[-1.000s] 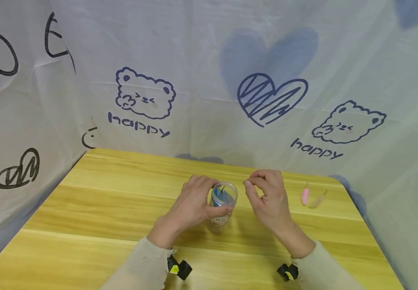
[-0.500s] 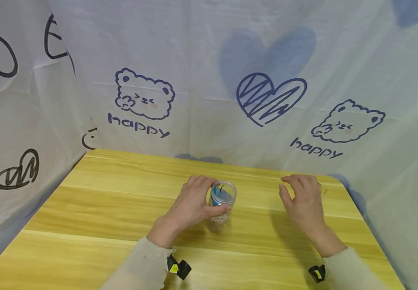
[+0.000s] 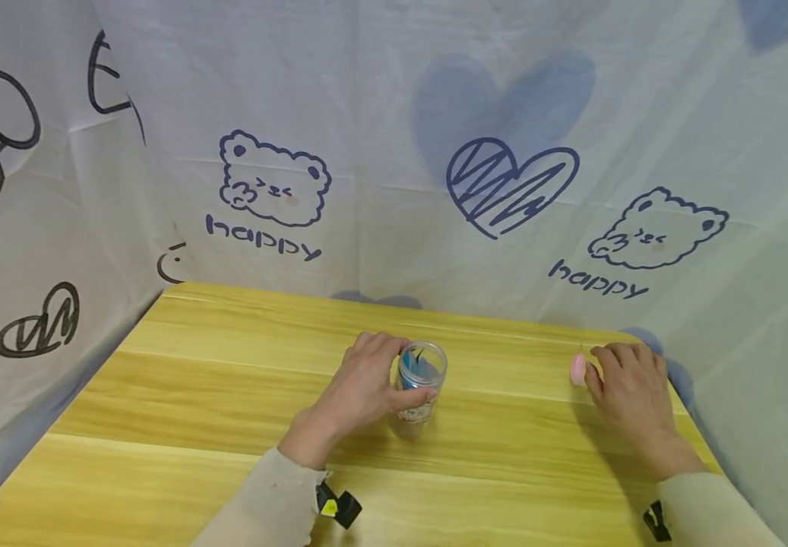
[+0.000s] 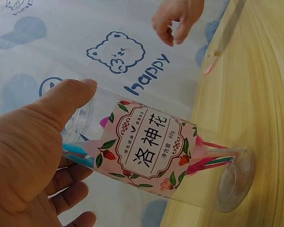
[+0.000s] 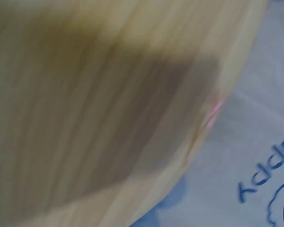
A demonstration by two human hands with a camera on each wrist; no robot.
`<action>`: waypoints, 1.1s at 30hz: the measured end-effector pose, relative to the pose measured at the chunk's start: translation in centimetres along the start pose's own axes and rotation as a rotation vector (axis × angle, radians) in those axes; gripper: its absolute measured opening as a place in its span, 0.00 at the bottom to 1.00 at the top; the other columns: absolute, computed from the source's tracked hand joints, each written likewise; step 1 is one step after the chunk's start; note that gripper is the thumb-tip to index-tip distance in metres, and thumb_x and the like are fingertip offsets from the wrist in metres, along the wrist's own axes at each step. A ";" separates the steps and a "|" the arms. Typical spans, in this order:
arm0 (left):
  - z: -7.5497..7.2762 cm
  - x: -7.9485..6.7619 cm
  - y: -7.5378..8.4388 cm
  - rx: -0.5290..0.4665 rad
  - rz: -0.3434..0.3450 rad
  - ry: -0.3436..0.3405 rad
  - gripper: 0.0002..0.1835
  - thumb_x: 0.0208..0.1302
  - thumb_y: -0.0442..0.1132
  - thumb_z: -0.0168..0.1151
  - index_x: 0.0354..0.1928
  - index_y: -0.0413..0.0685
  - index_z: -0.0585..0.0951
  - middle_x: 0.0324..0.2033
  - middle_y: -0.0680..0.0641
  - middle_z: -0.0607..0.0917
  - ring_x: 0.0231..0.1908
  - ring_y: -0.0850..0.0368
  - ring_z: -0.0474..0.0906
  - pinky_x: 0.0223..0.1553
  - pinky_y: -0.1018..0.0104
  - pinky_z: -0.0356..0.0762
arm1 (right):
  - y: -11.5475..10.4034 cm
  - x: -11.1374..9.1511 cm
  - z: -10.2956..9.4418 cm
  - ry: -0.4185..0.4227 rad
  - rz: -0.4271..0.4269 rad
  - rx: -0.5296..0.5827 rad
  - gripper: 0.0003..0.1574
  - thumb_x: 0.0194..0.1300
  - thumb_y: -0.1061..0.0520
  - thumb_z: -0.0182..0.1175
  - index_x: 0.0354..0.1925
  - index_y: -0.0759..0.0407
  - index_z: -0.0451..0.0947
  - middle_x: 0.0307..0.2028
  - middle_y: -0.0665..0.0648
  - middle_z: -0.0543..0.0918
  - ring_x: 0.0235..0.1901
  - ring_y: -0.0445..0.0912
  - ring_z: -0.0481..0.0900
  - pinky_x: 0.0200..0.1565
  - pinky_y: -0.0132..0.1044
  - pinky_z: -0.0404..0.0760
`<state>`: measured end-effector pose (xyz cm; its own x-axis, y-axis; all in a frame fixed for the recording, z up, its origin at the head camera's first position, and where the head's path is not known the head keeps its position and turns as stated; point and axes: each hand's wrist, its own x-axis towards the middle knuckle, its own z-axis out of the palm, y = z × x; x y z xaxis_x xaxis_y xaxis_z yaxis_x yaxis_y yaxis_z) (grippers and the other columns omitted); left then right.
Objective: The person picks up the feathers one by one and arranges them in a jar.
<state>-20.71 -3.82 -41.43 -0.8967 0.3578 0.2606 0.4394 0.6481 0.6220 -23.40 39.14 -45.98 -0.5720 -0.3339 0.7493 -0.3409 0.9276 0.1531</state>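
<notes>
My left hand [image 3: 366, 376] grips a clear plastic jar [image 3: 423, 376] near its open top, with the thumb across its side. In the left wrist view the jar [image 4: 203, 189] bears a pink floral label [image 4: 149, 146], and blue and pink feathers show inside it. At the right of the table my right hand [image 3: 629, 391] hovers with thumb and fingers apart and bent, nothing visible between them. Just left of its fingertips lies a pink feather [image 3: 577, 370]. A tan feather [image 5: 193, 144] lies beside the pink one in the right wrist view; the right hand hides most of it from the head view.
The yellow wood-grain table [image 3: 229, 425] has its right edge close by the right hand. A white cloth [image 3: 380, 114] with blue bear and heart drawings hangs behind the table and along both sides.
The right hand has moved from beside the jar to the feathers at the right, its pinched fingertips now apart. The left hand and jar have stayed in place.
</notes>
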 end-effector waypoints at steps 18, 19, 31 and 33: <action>-0.1 -0.1 -0.1 0.007 0.006 0.000 0.39 0.57 0.62 0.80 0.65 0.50 0.80 0.57 0.49 0.84 0.60 0.48 0.73 0.62 0.48 0.70 | 4.1 -2.5 0.8 -0.285 0.125 -0.097 0.18 0.66 0.55 0.62 0.48 0.67 0.76 0.45 0.72 0.80 0.47 0.71 0.72 0.45 0.70 0.67; 0.0 -0.1 -0.1 0.006 0.006 -0.002 0.39 0.57 0.61 0.80 0.65 0.50 0.80 0.57 0.49 0.83 0.60 0.48 0.73 0.62 0.48 0.70 | 4.1 -2.6 0.9 -0.300 0.128 -0.097 0.17 0.67 0.55 0.61 0.48 0.67 0.76 0.45 0.72 0.80 0.47 0.71 0.72 0.44 0.69 0.67; 0.0 -0.1 -0.1 0.005 0.008 0.002 0.39 0.57 0.61 0.80 0.66 0.49 0.80 0.56 0.49 0.84 0.61 0.47 0.73 0.62 0.47 0.71 | 4.5 -3.0 1.2 -0.388 0.165 -0.092 0.16 0.69 0.57 0.61 0.47 0.68 0.75 0.44 0.71 0.79 0.48 0.72 0.71 0.44 0.70 0.65; 0.0 -0.1 -0.1 0.003 0.005 0.002 0.39 0.57 0.61 0.80 0.66 0.50 0.80 0.56 0.49 0.84 0.61 0.46 0.73 0.62 0.47 0.71 | 4.5 -3.0 1.3 -0.395 0.169 -0.090 0.15 0.69 0.57 0.61 0.47 0.68 0.75 0.44 0.71 0.79 0.48 0.72 0.71 0.44 0.69 0.65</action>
<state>-20.64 -3.90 -41.52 -0.8945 0.3596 0.2657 0.4443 0.6485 0.6181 -24.22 44.14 -48.40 -0.8615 -0.1982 0.4674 -0.1616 0.9798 0.1177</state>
